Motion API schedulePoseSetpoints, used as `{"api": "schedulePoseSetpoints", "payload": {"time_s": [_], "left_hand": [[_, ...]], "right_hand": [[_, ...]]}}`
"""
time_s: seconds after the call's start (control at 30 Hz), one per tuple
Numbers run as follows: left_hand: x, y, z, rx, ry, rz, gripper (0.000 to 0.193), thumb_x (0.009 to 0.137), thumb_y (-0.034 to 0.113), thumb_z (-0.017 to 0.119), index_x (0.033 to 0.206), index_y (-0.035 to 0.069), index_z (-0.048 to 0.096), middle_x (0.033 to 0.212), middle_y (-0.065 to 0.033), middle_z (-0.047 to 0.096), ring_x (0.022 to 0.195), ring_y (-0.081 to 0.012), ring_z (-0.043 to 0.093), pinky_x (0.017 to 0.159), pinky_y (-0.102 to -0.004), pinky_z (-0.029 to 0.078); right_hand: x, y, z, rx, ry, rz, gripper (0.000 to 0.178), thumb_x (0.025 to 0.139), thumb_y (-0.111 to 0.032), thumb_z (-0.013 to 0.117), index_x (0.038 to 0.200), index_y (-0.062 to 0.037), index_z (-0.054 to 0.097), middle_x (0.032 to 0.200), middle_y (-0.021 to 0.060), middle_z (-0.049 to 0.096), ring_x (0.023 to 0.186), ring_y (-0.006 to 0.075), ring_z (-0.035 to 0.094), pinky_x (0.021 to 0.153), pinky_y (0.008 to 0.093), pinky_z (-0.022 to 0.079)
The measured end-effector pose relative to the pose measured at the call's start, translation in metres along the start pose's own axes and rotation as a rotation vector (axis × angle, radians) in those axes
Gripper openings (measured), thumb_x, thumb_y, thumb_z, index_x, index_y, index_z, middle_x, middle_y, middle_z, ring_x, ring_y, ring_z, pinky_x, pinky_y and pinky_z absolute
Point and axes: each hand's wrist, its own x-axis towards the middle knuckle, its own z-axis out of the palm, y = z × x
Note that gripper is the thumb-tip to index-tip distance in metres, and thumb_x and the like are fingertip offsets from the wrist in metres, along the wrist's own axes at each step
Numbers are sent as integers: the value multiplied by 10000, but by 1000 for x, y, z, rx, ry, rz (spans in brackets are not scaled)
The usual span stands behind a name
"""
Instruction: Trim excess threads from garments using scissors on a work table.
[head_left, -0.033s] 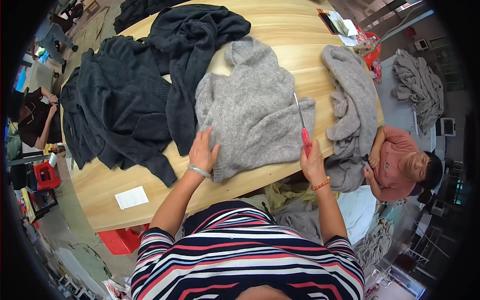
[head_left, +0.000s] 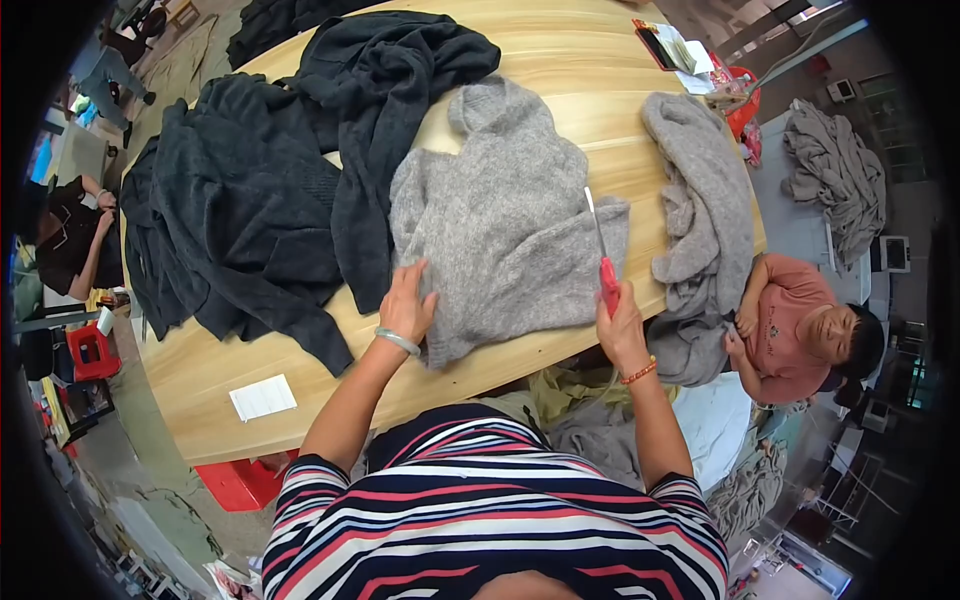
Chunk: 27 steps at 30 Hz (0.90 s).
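A light grey knitted sweater [head_left: 500, 190] lies spread on the wooden table in front of me, one sleeve folded across its lower right. My left hand [head_left: 405, 305] rests on its lower left edge, open, with the fingers spread. My right hand [head_left: 622, 325] is closed around a red-handled tool [head_left: 606, 275] with a long, thin metal shaft. Whether it is a screwdriver or scissors seen edge-on, I cannot tell. The shaft points away from me, over the sweater's right side. Dark sweaters [head_left: 250, 200] are heaped just left of the grey one.
More grey knitwear [head_left: 700, 200] hangs over the right table edge, beside a seated person [head_left: 790, 320] in a pink shirt. A white paper [head_left: 263, 397] lies front left on the table [head_left: 330, 415]. Papers [head_left: 688, 55] sit at the far right corner. A red stool [head_left: 240, 483] stands below.
The tool in my right hand has shifted very slightly left. My left hand and the sweater look almost the same.
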Motion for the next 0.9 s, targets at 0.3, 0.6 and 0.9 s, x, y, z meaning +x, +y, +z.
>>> {"api": "schedulePoseSetpoints", "payload": {"time_s": [0.3, 0.6, 0.9], "left_hand": [[33, -7, 27, 308, -194, 347, 577, 821, 188, 609, 1340, 30, 411, 1447, -188, 322, 1366, -350, 256, 1112, -458, 204], [65, -33, 36, 173, -490, 235, 560, 850, 268, 596, 1328, 32, 425, 1398, -186, 390, 1288, -340, 378, 1065, -457, 279], [118, -53, 91, 422, -345, 297, 605, 891, 354, 526, 1388, 52, 358, 1482, -167, 277, 1376, -331, 247, 1114, -467, 201]], "right_hand": [[-19, -48, 13, -100, -458, -165, 266, 841, -169, 584, 1032, -51, 441, 791, 241, 601, 760, 445, 589, 660, 507, 456], [-17, -70, -6, -290, -667, -248, 280, 854, -236, 590, 1029, -59, 463, 723, 221, 611, 702, 425, 603, 636, 494, 463], [18, -75, 10, -329, -538, -176, 248, 856, -228, 571, 985, -46, 464, 741, 234, 610, 731, 429, 604, 668, 508, 460]]}}
